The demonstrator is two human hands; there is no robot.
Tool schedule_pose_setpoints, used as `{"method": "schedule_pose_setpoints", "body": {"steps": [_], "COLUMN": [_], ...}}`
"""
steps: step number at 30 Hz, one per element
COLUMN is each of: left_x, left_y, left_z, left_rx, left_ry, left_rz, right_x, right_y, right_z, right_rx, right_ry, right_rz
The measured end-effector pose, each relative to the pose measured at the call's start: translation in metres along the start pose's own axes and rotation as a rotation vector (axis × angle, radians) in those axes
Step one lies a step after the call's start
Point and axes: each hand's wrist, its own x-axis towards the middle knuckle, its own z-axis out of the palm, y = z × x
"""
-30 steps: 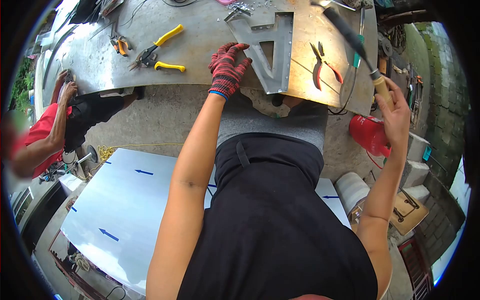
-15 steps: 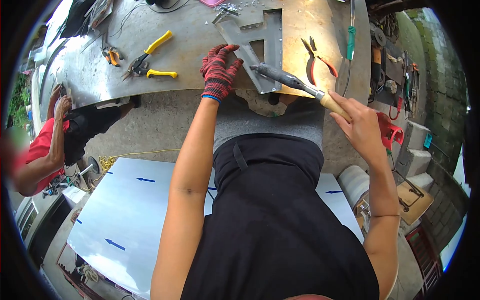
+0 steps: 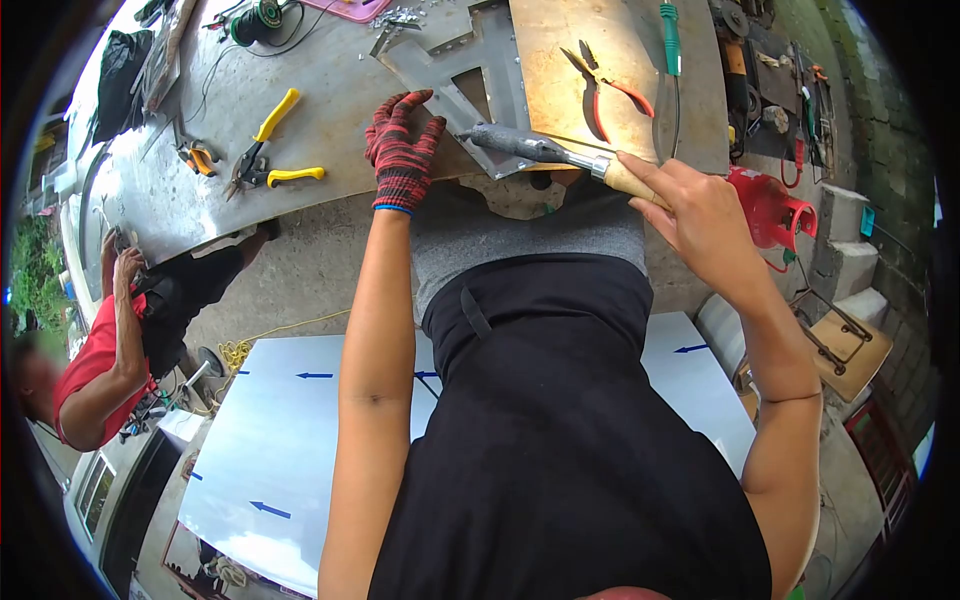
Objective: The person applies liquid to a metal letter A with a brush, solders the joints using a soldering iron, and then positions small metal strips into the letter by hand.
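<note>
My right hand (image 3: 685,205) is bare and closed around the wooden handle of a soldering iron (image 3: 520,145). Its thick dark barrel points left, with the tip over the near part of a sheet-metal letter form (image 3: 503,85). That grey form has raised sides and a triangular opening, and lies at the table's near side. My left hand (image 3: 405,155), in a red and black striped knit glove, rests at the form's left edge with its fingers apart. Whether anything small lies under the gloved fingers cannot be seen.
On the metal table (image 3: 330,130) lie red-handled pliers (image 3: 597,90), yellow-handled snips (image 3: 262,150), orange-handled cutters (image 3: 195,157), a wire spool (image 3: 257,22) and a green-handled tool (image 3: 670,40). A red gas cylinder (image 3: 765,205) stands right. A co-worker (image 3: 105,370) works at the left.
My view has shifted, so the table things appear further left. The soldering iron stays in my right hand over the letter form, and the gloved left hand stays beside it.
</note>
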Motion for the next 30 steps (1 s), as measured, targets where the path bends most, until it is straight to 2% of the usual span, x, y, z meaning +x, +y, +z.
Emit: {"method": "schedule_pose_setpoints", "body": {"steps": [20,25,30], "left_x": [0.001,0.002,0.001], "left_y": [-0.007,-0.008,-0.007], "left_z": [0.004,0.005,0.004], "left_rx": [-0.011,0.011,0.000], "left_ry": [0.029,0.027,0.023], "left_rz": [0.046,0.048,0.035], "right_x": [0.006,0.008,0.005], "right_y": [-0.008,-0.001,-0.015], "right_z": [-0.008,-0.007,-0.011], "right_rx": [-0.067,-0.057,-0.109], "right_ry": [0.007,0.043,0.017], "right_rz": [-0.058,-0.127,-0.095]}}
